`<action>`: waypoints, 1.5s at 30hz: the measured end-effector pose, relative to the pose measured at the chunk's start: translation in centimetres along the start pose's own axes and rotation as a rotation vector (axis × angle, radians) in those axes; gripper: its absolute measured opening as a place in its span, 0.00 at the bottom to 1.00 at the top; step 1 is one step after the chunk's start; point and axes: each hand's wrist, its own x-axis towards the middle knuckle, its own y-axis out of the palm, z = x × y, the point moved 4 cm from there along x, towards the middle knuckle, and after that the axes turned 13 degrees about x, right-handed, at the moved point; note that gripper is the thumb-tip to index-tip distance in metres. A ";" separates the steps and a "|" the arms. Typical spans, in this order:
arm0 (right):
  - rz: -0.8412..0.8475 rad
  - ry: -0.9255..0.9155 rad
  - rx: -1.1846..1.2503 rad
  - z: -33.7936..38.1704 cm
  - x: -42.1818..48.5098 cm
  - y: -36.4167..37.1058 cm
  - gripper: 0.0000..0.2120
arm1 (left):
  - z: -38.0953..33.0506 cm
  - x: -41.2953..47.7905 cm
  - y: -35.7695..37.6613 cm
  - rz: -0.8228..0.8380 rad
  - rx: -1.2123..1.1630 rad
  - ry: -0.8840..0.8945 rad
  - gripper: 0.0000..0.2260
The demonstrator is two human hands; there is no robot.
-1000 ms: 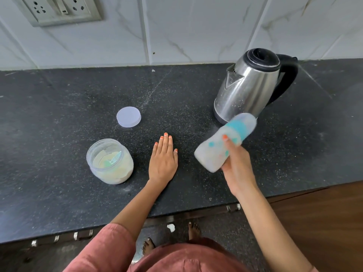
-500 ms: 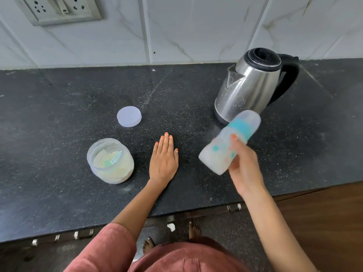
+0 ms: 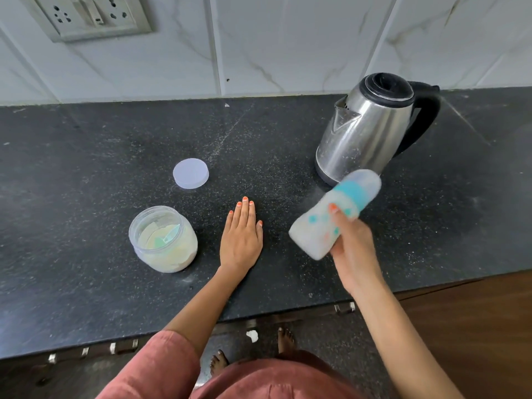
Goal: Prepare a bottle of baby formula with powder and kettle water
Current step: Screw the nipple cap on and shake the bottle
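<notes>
Right hand (image 3: pixel 355 254), fingers clamped round the baby bottle (image 3: pixel 334 218), holds it tilted above the counter (image 3: pixel 86 156), just in front of the kettle (image 3: pixel 371 128); the bottle is motion-blurred. Left hand (image 3: pixel 241 240) lies flat, fingers together, left of the kettle. Farther left stand the open powder jar (image 3: pixel 164 240) and its lid (image 3: pixel 191 173).

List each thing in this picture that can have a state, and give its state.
Bottle: capped, tilted, held off the counter.
Jar: open, upright, powder and scoop inside.
Lid: off, lying on the counter.
Kettle: lid shut, upright.
Left hand: flat, empty.
Right hand: gripping the bottle.
</notes>
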 end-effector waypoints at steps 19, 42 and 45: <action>0.052 0.016 0.018 -0.1 0.0 1.2 0.08 | 0.0 -0.2 -0.4 0.001 -0.005 0.004 0.29; 0.117 -0.010 -0.252 0.3 -0.7 1.0 0.09 | 0.0 -0.1 -0.3 0.016 0.009 0.009 0.30; -0.057 -0.054 0.149 1.5 0.8 0.5 0.09 | 0.0 -0.1 -0.5 0.015 0.007 -0.004 0.24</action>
